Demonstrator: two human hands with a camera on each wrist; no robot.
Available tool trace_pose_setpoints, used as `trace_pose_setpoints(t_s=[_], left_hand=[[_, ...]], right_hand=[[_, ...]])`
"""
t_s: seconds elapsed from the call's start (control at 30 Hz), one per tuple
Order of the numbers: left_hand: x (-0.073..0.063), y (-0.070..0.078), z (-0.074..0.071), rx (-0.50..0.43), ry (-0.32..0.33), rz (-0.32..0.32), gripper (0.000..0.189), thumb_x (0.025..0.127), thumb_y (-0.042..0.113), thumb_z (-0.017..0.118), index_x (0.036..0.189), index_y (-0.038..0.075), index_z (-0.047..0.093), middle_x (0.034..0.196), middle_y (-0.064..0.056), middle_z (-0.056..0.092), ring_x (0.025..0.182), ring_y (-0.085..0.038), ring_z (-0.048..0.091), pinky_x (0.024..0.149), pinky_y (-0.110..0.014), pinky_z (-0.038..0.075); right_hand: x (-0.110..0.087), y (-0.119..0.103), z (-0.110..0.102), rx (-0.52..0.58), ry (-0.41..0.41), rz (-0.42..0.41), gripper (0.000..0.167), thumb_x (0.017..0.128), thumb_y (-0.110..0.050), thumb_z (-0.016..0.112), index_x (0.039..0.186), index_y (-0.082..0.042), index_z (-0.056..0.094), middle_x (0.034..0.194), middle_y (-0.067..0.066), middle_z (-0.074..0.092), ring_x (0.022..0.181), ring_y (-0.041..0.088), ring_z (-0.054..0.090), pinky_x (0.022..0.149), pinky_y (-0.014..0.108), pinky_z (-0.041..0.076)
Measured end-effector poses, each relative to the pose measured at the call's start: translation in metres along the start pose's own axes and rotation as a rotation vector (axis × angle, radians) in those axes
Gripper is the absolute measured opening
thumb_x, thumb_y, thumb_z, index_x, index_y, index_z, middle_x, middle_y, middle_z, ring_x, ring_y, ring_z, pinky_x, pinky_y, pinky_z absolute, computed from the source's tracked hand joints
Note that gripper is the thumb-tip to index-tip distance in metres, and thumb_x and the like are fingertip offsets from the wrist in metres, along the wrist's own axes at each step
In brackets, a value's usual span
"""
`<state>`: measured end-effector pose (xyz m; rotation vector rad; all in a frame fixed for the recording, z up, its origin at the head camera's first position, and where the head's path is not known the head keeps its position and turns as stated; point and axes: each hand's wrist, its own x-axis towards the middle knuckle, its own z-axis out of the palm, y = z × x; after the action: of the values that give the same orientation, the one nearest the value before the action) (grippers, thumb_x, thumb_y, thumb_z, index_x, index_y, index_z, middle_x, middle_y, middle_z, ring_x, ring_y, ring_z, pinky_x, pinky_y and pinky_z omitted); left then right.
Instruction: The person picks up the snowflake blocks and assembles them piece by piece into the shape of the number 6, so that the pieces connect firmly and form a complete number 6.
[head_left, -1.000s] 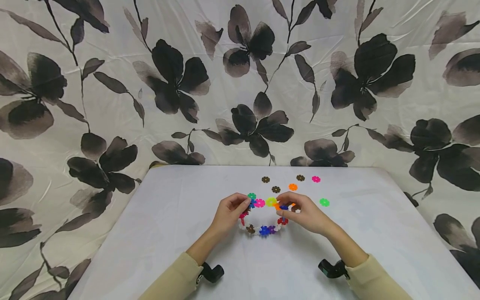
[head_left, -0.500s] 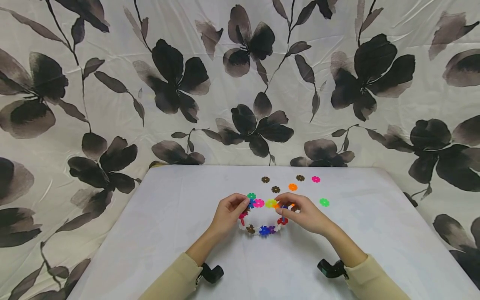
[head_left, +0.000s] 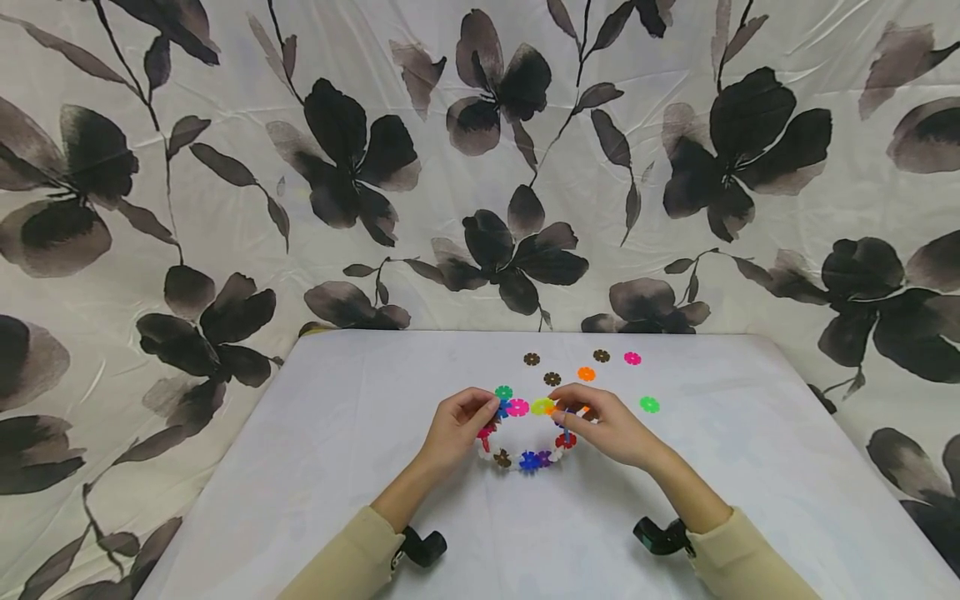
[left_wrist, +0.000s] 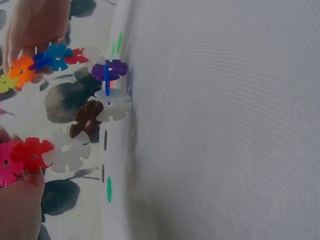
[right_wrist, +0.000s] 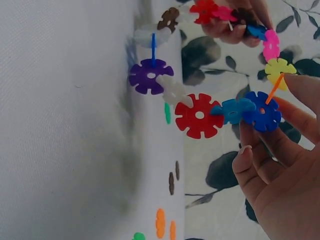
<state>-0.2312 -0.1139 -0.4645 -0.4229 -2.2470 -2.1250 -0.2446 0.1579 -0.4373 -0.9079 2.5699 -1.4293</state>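
Observation:
A ring of slotted snowflake discs [head_left: 529, 462] in several colours is held up above the white table between both hands. My left hand [head_left: 465, 418] grips its left side, near the blue and pink discs [head_left: 517, 407]. At the ring's far right, my right hand [head_left: 611, 427] pinches the orange disc [right_wrist: 276, 87] by the yellow one [right_wrist: 280, 70]. Below it hang a dark blue disc [right_wrist: 262, 111] and a red disc [right_wrist: 199, 115]. In the right wrist view the pink and yellow discs meet; whether they are slotted together I cannot tell.
Loose discs lie on the far part of the table [head_left: 337, 467]: several brown, orange, pink and green ones, such as the light green disc [head_left: 649, 405] at right. A green disc [head_left: 503, 392] shows just beyond my left fingertips. Flowered cloth [head_left: 420, 167] hangs behind.
Both hands and the ring stay almost in place. The right fingers shift very slightly to the left around the orange disc.

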Motion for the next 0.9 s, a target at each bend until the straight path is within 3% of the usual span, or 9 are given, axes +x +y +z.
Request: trace_pose_setpoints(t_s=[0.27, 0.5, 0.6, 0.77, 0.9], left_hand=[[0.0011, -0.0007, 0.001, -0.012, -0.007, 0.005, 0.019, 0.102, 0.012, 0.065, 0.112, -0.003, 0.069, 0.098, -0.012, 0.068, 0.088, -0.023, 0.065, 0.081, -0.023, 0.058], [0.0015, -0.0005, 0.0019, -0.011, -0.013, 0.015, 0.017, 0.101, 0.012, 0.066, 0.111, -0.002, 0.07, 0.096, -0.007, 0.068, 0.087, -0.022, 0.064, 0.079, -0.022, 0.058], [0.0013, 0.0007, 0.0027, -0.008, -0.02, 0.017, 0.017, 0.101, 0.013, 0.067, 0.111, 0.0, 0.07, 0.097, -0.008, 0.068, 0.088, -0.025, 0.065, 0.079, -0.023, 0.058], [0.0011, 0.0013, 0.0029, 0.004, -0.027, 0.0, 0.018, 0.099, 0.015, 0.069, 0.112, 0.002, 0.071, 0.1, -0.01, 0.069, 0.097, -0.044, 0.063, 0.081, -0.024, 0.059], [0.0025, 0.0003, 0.0019, 0.031, -0.034, 0.003, 0.017, 0.098, 0.015, 0.07, 0.11, 0.002, 0.072, 0.1, -0.01, 0.07, 0.095, -0.039, 0.065, 0.08, -0.024, 0.059]], right_hand=[[0.0017, 0.0009, 0.0015, -0.005, 0.0, 0.012, 0.031, 0.101, -0.029, 0.068, 0.127, -0.013, 0.067, 0.112, -0.005, 0.071, 0.097, 0.018, 0.064, 0.085, 0.036, 0.056], [0.0016, -0.0002, 0.0006, -0.022, 0.017, 0.012, 0.03, 0.101, -0.028, 0.067, 0.127, -0.013, 0.067, 0.111, -0.005, 0.071, 0.095, 0.017, 0.064, 0.084, 0.035, 0.057], [0.0021, -0.0012, 0.0006, -0.022, 0.017, 0.013, 0.03, 0.101, -0.028, 0.068, 0.126, -0.013, 0.068, 0.111, -0.004, 0.072, 0.094, 0.017, 0.065, 0.083, 0.035, 0.057], [0.0024, -0.0003, 0.0014, -0.027, 0.029, -0.008, 0.028, 0.101, -0.026, 0.067, 0.124, -0.012, 0.071, 0.108, -0.002, 0.074, 0.091, 0.014, 0.065, 0.081, 0.033, 0.057], [0.0031, 0.0008, 0.0012, -0.047, 0.057, -0.063, 0.022, 0.1, -0.021, 0.068, 0.118, -0.011, 0.075, 0.105, -0.004, 0.074, 0.09, 0.014, 0.063, 0.077, 0.035, 0.057]])
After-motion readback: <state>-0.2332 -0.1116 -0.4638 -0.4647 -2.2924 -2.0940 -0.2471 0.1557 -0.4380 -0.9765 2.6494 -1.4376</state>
